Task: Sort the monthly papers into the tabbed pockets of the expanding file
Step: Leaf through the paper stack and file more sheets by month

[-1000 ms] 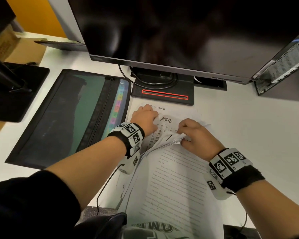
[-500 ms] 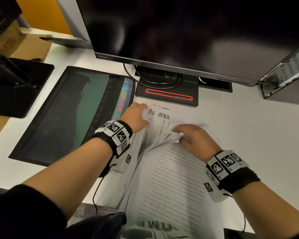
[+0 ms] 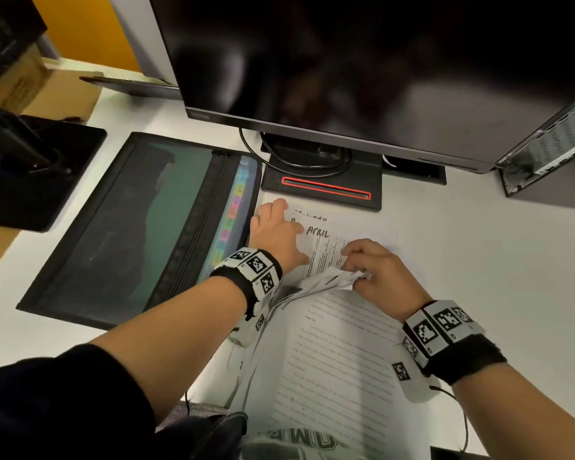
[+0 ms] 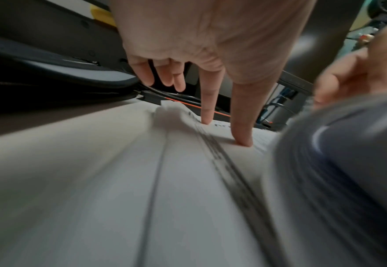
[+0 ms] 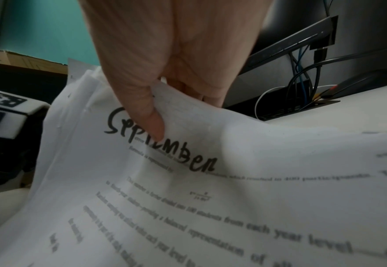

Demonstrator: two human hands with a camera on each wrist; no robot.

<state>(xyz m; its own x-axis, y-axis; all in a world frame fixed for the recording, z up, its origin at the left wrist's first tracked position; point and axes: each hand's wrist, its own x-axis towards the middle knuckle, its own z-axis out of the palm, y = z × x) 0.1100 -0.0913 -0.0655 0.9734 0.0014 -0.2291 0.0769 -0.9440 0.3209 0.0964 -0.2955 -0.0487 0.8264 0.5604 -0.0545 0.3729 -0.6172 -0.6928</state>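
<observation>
A stack of printed papers [image 3: 339, 353] lies on the white desk before me. My right hand [image 3: 375, 270] pinches the lifted top sheets [image 5: 210, 162], the uppermost marked "September", and bends them back toward me. Beneath them a sheet marked "APRIL" [image 3: 319, 237] is uncovered. My left hand [image 3: 276, 230] rests on the lower sheets with straight index finger and thumb [image 4: 240, 126] pressing down. The expanding file [image 3: 140, 227] lies flat to the left, black with a green front and coloured tabs [image 3: 233, 207] along its right edge.
A large dark monitor [image 3: 346, 78] stands right behind the papers, its base [image 3: 322, 187] with a red line and cables close to my left fingers. A computer case [image 3: 551, 154] is at the right, another monitor base [image 3: 37, 174] at the left, a cardboard box [image 3: 37, 88] beyond.
My left hand has slid left and farther back, toward the file's edge, uncovering the "APRIL" heading. My right hand keeps its pinch on the lifted sheets.
</observation>
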